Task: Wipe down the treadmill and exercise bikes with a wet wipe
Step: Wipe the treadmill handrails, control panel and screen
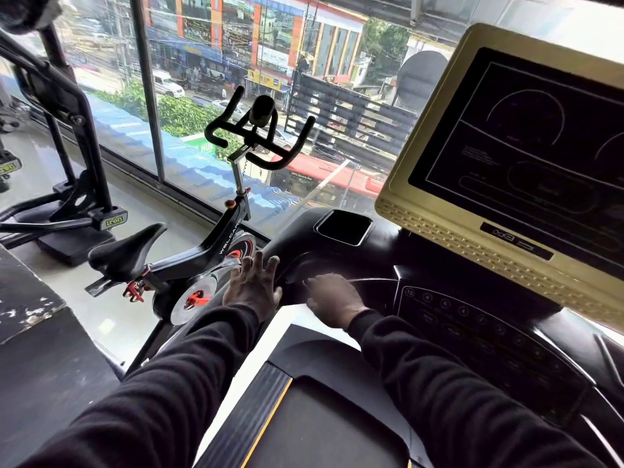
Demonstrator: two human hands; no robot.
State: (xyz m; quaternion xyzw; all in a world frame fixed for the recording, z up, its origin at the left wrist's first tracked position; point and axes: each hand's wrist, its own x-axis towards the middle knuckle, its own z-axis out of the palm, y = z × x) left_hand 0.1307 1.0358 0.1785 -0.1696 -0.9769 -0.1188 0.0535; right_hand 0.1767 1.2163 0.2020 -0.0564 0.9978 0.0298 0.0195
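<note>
Treadmill console point(371, 265), black and glossy, fills the right half of the view, and both hands are at its left end. The right hand point(332, 298) lies palm down on the curved black surface just left of the button panel point(472, 332), its fingers blurred; no wet wipe can be made out under it, so whether it holds anything cannot be told. The left hand point(253, 285) rests flat against the console's outer left edge, fingers straight and spread. Above the hands sits a rectangular recess point(344, 228) in the console, and to its right the gold-framed screen point(526, 146). Left of the console stands an exercise bike point(189, 261), well apart from both hands, before the window point(202, 62).
</note>
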